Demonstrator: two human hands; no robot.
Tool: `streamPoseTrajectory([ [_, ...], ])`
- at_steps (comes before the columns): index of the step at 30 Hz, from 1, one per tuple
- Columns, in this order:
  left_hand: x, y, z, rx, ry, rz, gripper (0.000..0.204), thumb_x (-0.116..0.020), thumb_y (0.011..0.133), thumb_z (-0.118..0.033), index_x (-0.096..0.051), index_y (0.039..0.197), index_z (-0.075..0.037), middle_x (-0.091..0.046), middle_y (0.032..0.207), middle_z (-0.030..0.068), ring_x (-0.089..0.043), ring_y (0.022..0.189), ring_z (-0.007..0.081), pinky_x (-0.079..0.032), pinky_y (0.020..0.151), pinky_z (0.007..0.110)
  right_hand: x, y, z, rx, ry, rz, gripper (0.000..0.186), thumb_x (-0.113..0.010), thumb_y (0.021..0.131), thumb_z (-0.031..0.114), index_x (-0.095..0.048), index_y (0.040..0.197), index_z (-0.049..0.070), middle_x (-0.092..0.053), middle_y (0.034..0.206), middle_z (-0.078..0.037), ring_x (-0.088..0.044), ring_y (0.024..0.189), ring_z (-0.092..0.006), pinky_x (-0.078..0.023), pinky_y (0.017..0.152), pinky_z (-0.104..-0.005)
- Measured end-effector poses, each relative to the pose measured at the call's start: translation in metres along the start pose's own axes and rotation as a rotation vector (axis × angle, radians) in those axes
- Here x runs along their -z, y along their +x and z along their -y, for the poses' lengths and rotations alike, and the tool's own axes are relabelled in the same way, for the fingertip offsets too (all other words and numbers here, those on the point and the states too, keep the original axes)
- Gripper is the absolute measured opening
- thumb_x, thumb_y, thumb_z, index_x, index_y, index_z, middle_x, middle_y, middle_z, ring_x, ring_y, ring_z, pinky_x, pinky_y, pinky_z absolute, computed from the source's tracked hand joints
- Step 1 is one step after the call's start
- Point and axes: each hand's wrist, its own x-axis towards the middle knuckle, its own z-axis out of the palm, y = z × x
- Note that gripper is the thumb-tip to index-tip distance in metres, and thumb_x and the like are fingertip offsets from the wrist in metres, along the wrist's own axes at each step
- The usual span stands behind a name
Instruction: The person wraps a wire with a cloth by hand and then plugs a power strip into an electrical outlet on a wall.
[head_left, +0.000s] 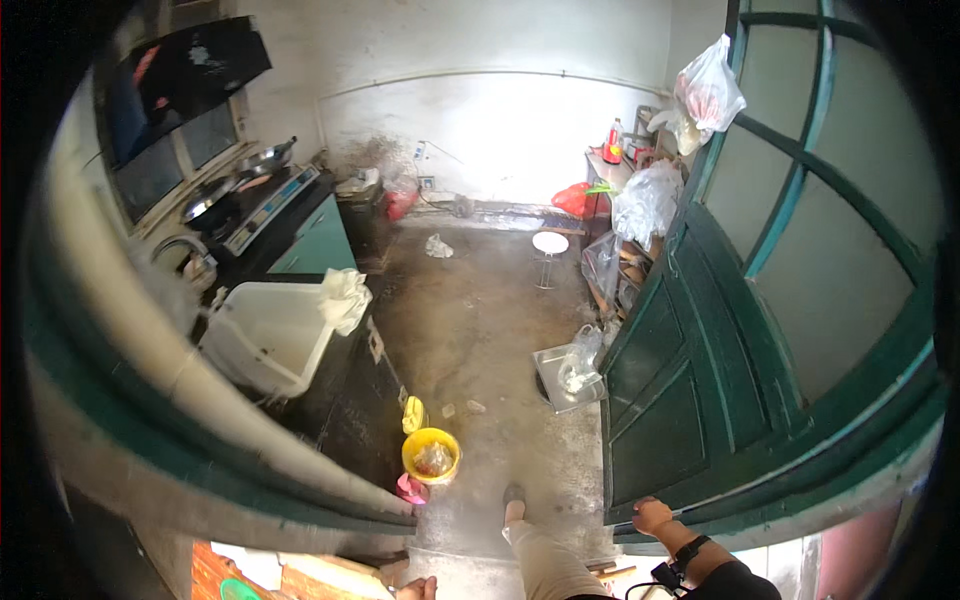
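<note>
My right hand [652,515] is at the lower right with curled fingers, in front of the bottom of the green door [665,440]; whether it touches the door or holds anything is unclear. My left hand [418,588] is cut off by the bottom edge, fingers curled, their contents hidden. My shod foot [514,505] is on the concrete floor [490,350] at the doorway. Left of it stands a yellow bucket [445,438] holding a clear bag, beside a pink container [408,489] and a yellow item [412,410].
A plastic basin [260,335] with white cloth [345,295] and a stove with pans [265,205] line the left. At right are a metal tray [555,395], a stool [550,243], cluttered shelves [625,260] and a hanging bag [705,85]. The back wall [500,130] bounds the room.
</note>
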Motion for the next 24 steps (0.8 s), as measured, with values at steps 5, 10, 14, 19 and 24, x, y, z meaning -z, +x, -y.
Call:
streamPoseTrajectory([
  [5, -0.036, 0.169, -0.029, -0.086, -0.030, 0.121, 0.033, -0.049, 0.084, -0.028, -0.057, 0.067, 0.000, -0.054, 0.057, 0.0192, -0.052, 0.049, 0.0330, -0.041, 0.046, 0.040, 0.022, 0.074, -0.015, -0.118, 0.029, 0.185, 0.029, -0.051, 0.070, 0.023, -0.061, 0.093, 0.008, -0.059, 0.095, -0.015, -0.054, 0.092, -0.0332, -0.045, 0.079, -0.0412],
  [10, -0.034, 0.351, -0.118, -0.171, -0.345, 0.156, 0.021, -0.057, 0.078, -0.020, -0.058, 0.066, -0.003, -0.054, 0.060, 0.0169, -0.054, 0.053, 0.0306, -0.042, 0.051, 0.037, 0.064, 0.101, -0.029, -0.193, 0.003, 0.564, 0.036, -0.046, 0.077, 0.029, -0.057, 0.104, 0.007, -0.055, 0.103, -0.016, -0.052, 0.096, -0.0325, -0.043, 0.082, -0.0416],
  [14, -0.020, 0.462, -0.195, -0.177, -0.536, 0.224, 0.022, -0.055, 0.079, -0.017, -0.055, 0.065, 0.000, -0.048, 0.054, 0.0159, -0.046, 0.045, 0.0287, -0.037, 0.045, 0.035, 0.095, 0.141, -0.023, -0.191, 0.025, 0.487, 0.038, -0.047, 0.079, 0.032, -0.057, 0.104, 0.006, -0.058, 0.100, -0.017, -0.054, 0.093, -0.0329, -0.043, 0.080, -0.0415],
  [19, -0.044, 0.579, -0.216, -0.189, -0.535, 0.257, 0.020, -0.054, 0.080, -0.015, -0.057, 0.070, 0.001, -0.050, 0.056, 0.0161, -0.049, 0.048, 0.0243, -0.039, 0.048, 0.031, 0.168, 0.265, 0.052, -0.191, 0.242, 0.248, 0.036, -0.052, 0.077, 0.032, -0.058, 0.100, 0.005, -0.058, 0.100, -0.016, -0.053, 0.094, -0.0343, -0.043, 0.078, -0.0415],
  [24, -0.073, 0.726, -0.202, -0.132, -0.627, 0.159, 0.019, -0.053, 0.081, -0.016, -0.059, 0.072, 0.000, -0.053, 0.058, 0.0144, -0.051, 0.051, 0.0144, -0.040, 0.050, 0.028, 0.199, 0.443, 0.085, -0.156, 0.333, 0.074, 0.038, -0.056, 0.074, 0.033, -0.058, 0.101, 0.006, -0.057, 0.103, -0.017, -0.052, 0.097, -0.0331, -0.042, 0.081, -0.0401],
])
